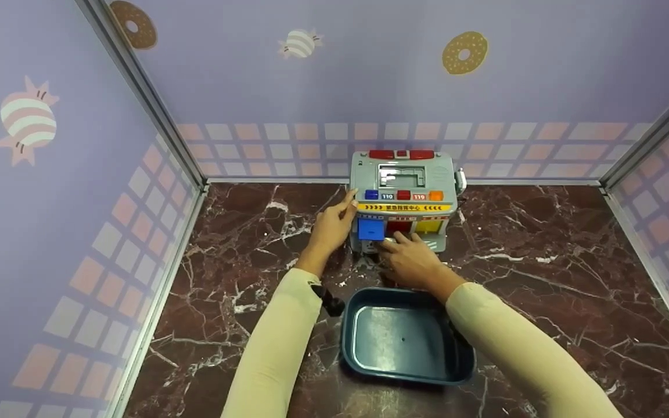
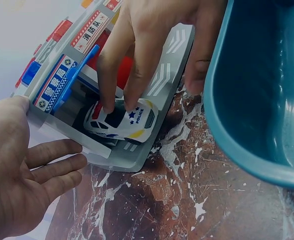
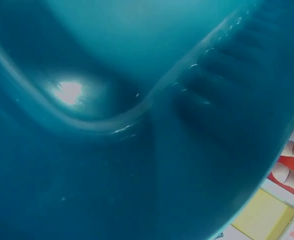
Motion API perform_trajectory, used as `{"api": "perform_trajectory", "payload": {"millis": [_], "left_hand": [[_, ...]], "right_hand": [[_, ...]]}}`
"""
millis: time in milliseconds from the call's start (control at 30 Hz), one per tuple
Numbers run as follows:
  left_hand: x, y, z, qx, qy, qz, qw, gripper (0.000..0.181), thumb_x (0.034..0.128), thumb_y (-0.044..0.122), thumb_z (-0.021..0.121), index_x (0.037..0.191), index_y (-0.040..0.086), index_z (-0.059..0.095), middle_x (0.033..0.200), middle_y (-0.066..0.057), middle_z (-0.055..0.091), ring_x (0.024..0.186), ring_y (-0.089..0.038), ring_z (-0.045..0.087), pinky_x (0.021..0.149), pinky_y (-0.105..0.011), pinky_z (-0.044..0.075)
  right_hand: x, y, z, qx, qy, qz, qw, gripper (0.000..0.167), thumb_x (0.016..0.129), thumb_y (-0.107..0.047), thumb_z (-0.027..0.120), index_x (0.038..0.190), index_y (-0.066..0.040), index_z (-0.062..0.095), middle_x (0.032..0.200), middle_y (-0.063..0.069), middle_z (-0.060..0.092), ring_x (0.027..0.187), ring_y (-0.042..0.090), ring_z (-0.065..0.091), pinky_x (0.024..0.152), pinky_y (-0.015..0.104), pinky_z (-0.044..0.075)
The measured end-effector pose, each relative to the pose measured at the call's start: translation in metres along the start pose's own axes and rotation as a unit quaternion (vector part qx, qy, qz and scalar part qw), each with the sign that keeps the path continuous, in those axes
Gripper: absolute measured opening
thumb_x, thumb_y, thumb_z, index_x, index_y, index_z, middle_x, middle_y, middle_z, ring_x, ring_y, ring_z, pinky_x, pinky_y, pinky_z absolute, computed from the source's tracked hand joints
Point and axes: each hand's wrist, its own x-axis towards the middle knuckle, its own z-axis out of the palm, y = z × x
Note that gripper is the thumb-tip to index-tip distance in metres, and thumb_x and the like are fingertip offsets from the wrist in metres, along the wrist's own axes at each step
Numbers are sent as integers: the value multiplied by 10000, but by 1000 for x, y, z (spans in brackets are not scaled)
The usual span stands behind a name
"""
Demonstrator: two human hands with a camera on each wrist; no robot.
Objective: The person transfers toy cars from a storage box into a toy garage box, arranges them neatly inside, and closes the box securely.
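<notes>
A grey toy garage (image 1: 445, 168) stands against the back wall, its blue door (image 1: 371, 229) raised. In the doorway sits a white toy police car (image 2: 142, 125), rear end inside and hood on the ramp, best seen in the left wrist view. My right hand (image 1: 413, 262) touches the car's top with two fairly straight fingertips, thumb off to the side. Against the garage's left side rests my left hand (image 1: 333, 227), the thumb at its front corner and the other fingers extended, holding nothing. The right wrist view shows only bits of fingers at its right edge.
A dark teal basin (image 1: 351, 348) sits on the marbled tabletop (image 1: 241, 348) in front of the garage, under the right forearm. Red (image 1: 398, 226) and yellow (image 1: 428, 226) doors are down beside the blue one. Patterned walls (image 1: 265, 87) enclose the back and sides.
</notes>
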Motion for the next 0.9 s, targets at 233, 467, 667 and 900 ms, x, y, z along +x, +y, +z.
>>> {"api": "perform_trajectory", "payload": {"millis": [233,467,667,900], "left_hand": [[0,0,0,30,15,31,10000,483,1165,522,512,1621,372,563,1458,-200,710,1086,-402,738,1104,-586,565],[0,-1,0,67,-22,-5,10000,484,1166,533,502,1632,406,537,1313,-237,771,951,-363,695,1060,-577,577],[-1,0,0,130,-50,-37,9999,483,1165,540,497,1631,421,534,1383,-210,748,1030,-382,728,1053,-587,582],[0,0,0,234,-38,48,9997,485,1170,527,490,1634,395,532,1367,-187,768,1025,-391,734,1056,-580,582]], "right_hand": [[2,1,-1,8,-137,17,9999,616,1054,-464,734,1598,-214,591,1528,88,643,1352,391,587,1101,638,554],[5,2,-1,-32,-248,80,9997,572,1047,-503,728,1500,-158,669,1503,106,647,1351,398,567,1109,640,548],[8,2,0,60,-432,186,9989,577,1062,-515,707,1481,-120,683,1550,101,631,1430,405,536,1171,661,507],[11,2,0,87,-314,250,9992,562,1031,-508,747,1405,-90,713,1508,116,640,1364,394,545,1082,622,551]]}}
